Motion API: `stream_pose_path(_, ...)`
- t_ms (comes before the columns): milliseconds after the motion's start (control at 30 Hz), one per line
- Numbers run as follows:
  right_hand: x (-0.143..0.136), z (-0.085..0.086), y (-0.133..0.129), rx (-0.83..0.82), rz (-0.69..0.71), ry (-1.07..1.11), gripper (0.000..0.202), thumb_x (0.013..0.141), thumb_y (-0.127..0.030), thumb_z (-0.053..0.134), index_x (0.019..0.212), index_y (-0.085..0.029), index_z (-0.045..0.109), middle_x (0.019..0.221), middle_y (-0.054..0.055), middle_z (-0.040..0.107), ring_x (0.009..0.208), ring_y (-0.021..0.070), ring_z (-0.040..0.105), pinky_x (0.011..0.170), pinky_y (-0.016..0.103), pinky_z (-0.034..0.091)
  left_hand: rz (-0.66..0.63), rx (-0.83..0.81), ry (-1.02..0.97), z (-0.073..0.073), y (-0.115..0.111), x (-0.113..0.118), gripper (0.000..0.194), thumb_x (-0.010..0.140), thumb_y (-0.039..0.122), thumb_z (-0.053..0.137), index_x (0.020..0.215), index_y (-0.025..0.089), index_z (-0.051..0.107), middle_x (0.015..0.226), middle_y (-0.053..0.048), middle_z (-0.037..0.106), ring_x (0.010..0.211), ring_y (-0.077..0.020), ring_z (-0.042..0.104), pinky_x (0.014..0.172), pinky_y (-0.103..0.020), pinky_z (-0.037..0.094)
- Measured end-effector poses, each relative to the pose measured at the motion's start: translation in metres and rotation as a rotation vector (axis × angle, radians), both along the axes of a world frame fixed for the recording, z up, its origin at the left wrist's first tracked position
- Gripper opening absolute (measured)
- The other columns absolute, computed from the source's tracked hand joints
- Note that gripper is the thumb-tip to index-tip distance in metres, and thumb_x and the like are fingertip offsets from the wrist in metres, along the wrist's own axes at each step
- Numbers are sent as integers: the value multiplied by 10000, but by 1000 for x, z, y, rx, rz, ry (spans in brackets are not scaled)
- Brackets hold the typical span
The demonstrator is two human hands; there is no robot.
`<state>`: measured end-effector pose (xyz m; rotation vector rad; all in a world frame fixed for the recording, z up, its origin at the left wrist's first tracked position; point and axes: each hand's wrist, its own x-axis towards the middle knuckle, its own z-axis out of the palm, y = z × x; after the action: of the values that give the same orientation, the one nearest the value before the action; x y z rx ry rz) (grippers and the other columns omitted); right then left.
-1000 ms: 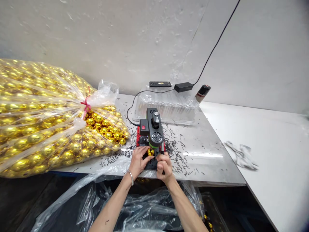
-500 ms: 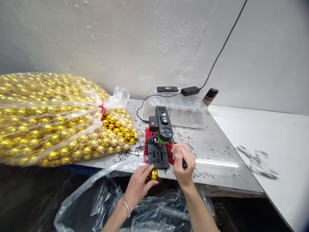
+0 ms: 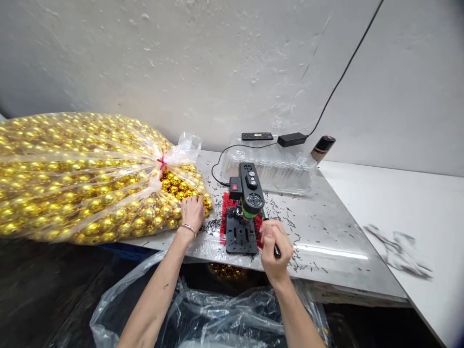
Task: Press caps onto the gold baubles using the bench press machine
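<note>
My left hand (image 3: 193,212) is at the torn opening of a large clear plastic bag (image 3: 162,162) full of shiny golden balls (image 3: 177,186). Its fingers are bent down among the loose balls, and the fingertips are hidden, so their grip does not show. My right hand (image 3: 276,249) is wrapped round the black-ended lever handle (image 3: 277,252) of a small bench press machine (image 3: 250,191) with a black and green head. Below that head, the slotted dark base plate (image 3: 241,237) has no ball on its front part.
Black shavings litter the metal table (image 3: 308,227) around a red mat (image 3: 224,227). Behind stand a clear plastic tray (image 3: 270,169), a power adapter (image 3: 292,139) and a spray can (image 3: 322,147). White gloves (image 3: 398,253) lie right. An open plastic bag (image 3: 217,309) hangs in front, with golden balls below the edge.
My left hand has moved from the base plate's front edge, where it held a golden ball, left to the bag's opening. That ball is out of the hand. My right hand stays on the lever.
</note>
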<state>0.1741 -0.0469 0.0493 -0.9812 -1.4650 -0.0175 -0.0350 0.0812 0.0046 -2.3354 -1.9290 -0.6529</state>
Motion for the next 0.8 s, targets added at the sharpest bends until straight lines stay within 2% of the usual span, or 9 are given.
stream_pose_path(67, 0, -1, 0, 7, 4, -7, 265, 909, -78, 412, 682, -205, 463, 678, 9, 511, 644, 138, 510, 567, 280, 389, -12, 3, -138, 2, -1, -3, 247, 835, 230, 597, 1057, 141, 658, 985, -167, 668, 916, -319, 634, 842, -469, 473)
stream_pose_path(167, 1, -3, 0, 9, 6, -11, 251, 906, -78, 409, 699, -202, 480, 675, 9, 512, 630, 137, 503, 554, 279, 387, 0, -58, -590, 9, -17, -11, 392, 843, 395, 618, 1153, 155, 635, 1057, -134, 670, 852, -255, 659, 759, -393, 518)
stream_pose_path(233, 1, -4, 1, 10, 3, -11, 257, 906, -72, 406, 695, -203, 473, 673, 10, 509, 633, 137, 503, 550, 279, 384, -19, -218, -998, 11, -35, -13, 494, 829, 481, 626, 1203, 160, 612, 1048, -108, 682, 808, -217, 678, 705, -348, 542)
stream_pose_path(300, 1, -4, 1, 15, 1, -5, 271, 905, -63, 404, 681, -207, 453, 671, 8, 500, 645, 138, 507, 556, 279, 384, -51, -435, -1355, 9, -54, -10, 490, 816, 483, 641, 1189, 166, 622, 1030, -95, 698, 806, -198, 694, 686, -317, 561)
stream_pose_path(400, 1, -4, 1, 22, 9, -6, 279, 905, -51, 404, 677, -210, 435, 670, 3, 489, 664, 136, 512, 572, 276, 391, -46, -688, -1638, -1, -77, 4, 362, 815, 398, 659, 1103, 180, 667, 1013, -84, 717, 843, -182, 705, 713, -289, 581)
stream_pose_path(500, 2, -2, 0, 3, 10, -31, 270, 906, -50, 405, 690, -207, 440, 685, 2, 499, 661, 128, 506, 580, 269, 396, -17, -801, -1730, -15, -85, 24, 307, 817, 349, 667, 1077, 186, 677, 1008, -77, 726, 863, -170, 708, 761, -287, 589)
stream_pose_path(567, 3, 0, 0, -12, 5, -51, 272, 907, -52, 404, 687, -207, 437, 685, 2, 503, 656, 126, 504, 583, 269, 397, -27, -805, -1711, -23, -82, 37, 313, 806, 360, 691, 1063, 182, 675, 1003, -77, 727, 860, -167, 709, 776, -290, 587)
stream_pose_path(700, 5, 1, -1, -15, 1, -86, 268, 908, -50, 403, 694, -207, 444, 687, 5, 510, 659, 128, 511, 584, 270, 401, -63, -704, -1489, -38, -70, 61, 440, 768, 458, 723, 1093, 168, 662, 992, -82, 727, 795, -166, 703, 690, -278, 569)
stream_pose_path(800, 6, 0, -1, -12, -3, -97, 250, 908, -50, 404, 719, -200, 471, 698, 9, 525, 657, 126, 518, 582, 267, 409, -154, -584, -1247, -46, -68, 72, 453, 786, 456, 695, 1121, 154, 665, 999, -91, 734, 833, -191, 694, 737, -313, 556)
